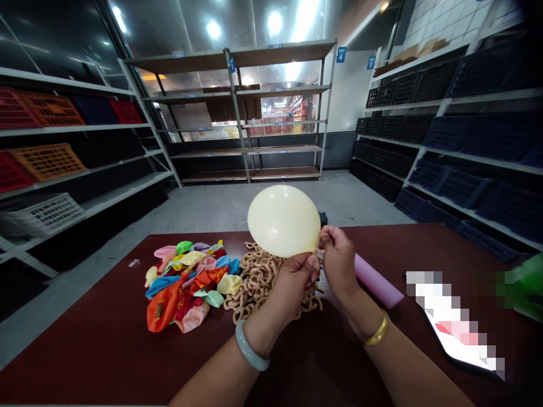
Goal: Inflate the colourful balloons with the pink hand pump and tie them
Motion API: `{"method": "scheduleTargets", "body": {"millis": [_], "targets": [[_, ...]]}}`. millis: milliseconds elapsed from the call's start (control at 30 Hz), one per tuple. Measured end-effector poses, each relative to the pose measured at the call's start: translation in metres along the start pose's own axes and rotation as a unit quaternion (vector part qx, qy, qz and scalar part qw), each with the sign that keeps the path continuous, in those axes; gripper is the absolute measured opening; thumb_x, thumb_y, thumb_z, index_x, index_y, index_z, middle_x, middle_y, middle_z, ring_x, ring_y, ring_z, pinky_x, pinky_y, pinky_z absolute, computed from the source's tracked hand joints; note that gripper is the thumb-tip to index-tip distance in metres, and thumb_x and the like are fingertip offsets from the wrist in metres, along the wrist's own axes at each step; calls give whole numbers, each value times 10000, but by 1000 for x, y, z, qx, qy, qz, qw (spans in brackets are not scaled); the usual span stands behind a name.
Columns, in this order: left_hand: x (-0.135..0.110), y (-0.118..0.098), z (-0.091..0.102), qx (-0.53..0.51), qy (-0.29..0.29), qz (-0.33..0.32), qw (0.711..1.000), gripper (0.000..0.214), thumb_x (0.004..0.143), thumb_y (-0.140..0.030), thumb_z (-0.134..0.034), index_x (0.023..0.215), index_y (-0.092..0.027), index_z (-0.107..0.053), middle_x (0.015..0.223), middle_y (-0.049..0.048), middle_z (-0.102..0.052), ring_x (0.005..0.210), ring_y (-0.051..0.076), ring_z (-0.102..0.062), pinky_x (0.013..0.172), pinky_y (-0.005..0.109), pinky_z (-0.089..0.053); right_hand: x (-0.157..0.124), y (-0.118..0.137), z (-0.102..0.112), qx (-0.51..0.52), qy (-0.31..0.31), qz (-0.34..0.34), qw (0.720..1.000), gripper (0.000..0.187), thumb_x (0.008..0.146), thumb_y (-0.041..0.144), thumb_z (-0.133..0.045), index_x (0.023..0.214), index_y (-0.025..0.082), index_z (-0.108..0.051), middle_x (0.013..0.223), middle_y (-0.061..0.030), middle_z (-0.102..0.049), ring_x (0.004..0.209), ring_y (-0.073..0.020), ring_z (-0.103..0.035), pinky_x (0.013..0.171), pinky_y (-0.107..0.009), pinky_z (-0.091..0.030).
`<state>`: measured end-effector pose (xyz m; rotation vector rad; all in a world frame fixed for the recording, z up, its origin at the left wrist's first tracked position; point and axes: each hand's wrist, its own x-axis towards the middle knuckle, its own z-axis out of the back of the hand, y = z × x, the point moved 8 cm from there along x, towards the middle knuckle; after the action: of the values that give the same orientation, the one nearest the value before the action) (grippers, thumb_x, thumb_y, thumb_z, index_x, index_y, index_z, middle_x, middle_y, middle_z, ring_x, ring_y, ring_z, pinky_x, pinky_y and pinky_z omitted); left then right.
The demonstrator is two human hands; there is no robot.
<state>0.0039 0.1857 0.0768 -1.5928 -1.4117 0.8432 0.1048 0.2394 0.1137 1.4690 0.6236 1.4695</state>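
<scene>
A pale yellow inflated balloon (283,220) is held up over the table, its neck pointing down toward me on the right. My left hand (296,278) is closed, pinching the neck just under the round part. Close beside it, the closed fingers of my right hand (339,254) pinch at the neck's right side; the exact grip is partly hidden. Behind and below my left hand lies a heap of beige, curled, cord-like pieces (258,271). To its left is a loose pile of flat, uninflated balloons (190,277) in many colours.
On the dark red-brown table (106,339), a pink-purple tube (377,280) lies right of my right hand. Further right are a blurred-out white, flat object (458,339) and something green (528,288). Shelves with crates (51,158) stand around the room.
</scene>
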Motion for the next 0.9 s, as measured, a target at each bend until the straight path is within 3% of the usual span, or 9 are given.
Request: {"method": "scheduleTargets", "body": {"millis": [100, 200, 300, 367, 433, 567, 767, 900], "targets": [[0, -4, -1, -9, 12, 2, 1000, 335, 830, -410, -588, 658, -144, -479, 568, -45, -378, 468, 44, -268, 419, 166, -211, 2, -5, -1, 6, 4, -20, 1000, 155, 835, 309, -469, 779, 202, -566, 730, -8, -587, 725, -166, -524, 685, -288, -410], [4, -12, 14, -19, -36, -35, 999, 312, 825, -415, -593, 695, -152, -489, 575, -47, -390, 468, 47, -275, 420, 166, -209, 0, -8, -8, 24, 34, -30, 999, 179, 815, 346, -523, 814, 195, -620, 805, -30, -642, 764, -178, -560, 706, -299, -428], [9, -14, 38, 7, -114, -62, 992, 305, 825, -440, -579, 725, -164, -495, 570, -52, -400, 455, 52, -277, 421, 173, -218, -9, -17, -31, 87, 126, -84, 985, 272, 784, 430, -594, 834, 176, -679, 819, -55, -682, 767, -202, -592, 705, -320, -447], [11, -16, 50, 79, -145, -86, 983, 292, 832, -442, -562, 746, -165, -532, 582, -38, -444, 478, 71, -347, 462, 191, -304, -19, -26, -51, 172, 181, -156, 956, 330, 725, 470, -665, 820, 156, -705, 796, -70, -697, 765, -221, -611, 704, -334, -461], [12, -21, 56, 188, -156, -126, 961, 262, 845, -416, -543, 789, -164, -589, 656, 2, -538, 578, 116, -467, 589, 238, -411, -28, -30, -66, 246, 199, -211, 925, 370, 660, 474, -727, 828, 145, -714, 813, -79, -709, 785, -235, -630, 723, -347, -477], [11, -29, 53, 371, -158, -179, 897, 246, 880, -346, -473, 885, -180, -655, 848, 70, -653, 800, 197, -572, 788, 318, -428, -33, -29, -74, 294, 179, -249, 905, 399, 629, 467, -755, 862, 146, -708, 802, -80, -714, 779, -241, -652, 709, -361, -502], [6, -46, 58, 497, -186, -173, 830, 252, 862, -340, -490, 746, -182, -648, 683, 39, -624, 647, 180, -544, 640, 283, -367, -17, -43, -83, 281, 189, -293, 894, 322, 582, 434, -790, 726, 166, -685, 675, -61, -677, 597, -201, -610, 538, -331, -490], [-2, -62, 69, 469, -224, -207, 829, 266, 884, -362, -467, 754, -194, -625, 701, 25, -615, 656, 166, -533, 621, 262, -332, 14, -61, -108, 240, 224, -295, 897, 305, 622, 437, -770, 655, 168, -632, 579, -24, -616, 504, -130, -527, 463, -269, -436]]}}
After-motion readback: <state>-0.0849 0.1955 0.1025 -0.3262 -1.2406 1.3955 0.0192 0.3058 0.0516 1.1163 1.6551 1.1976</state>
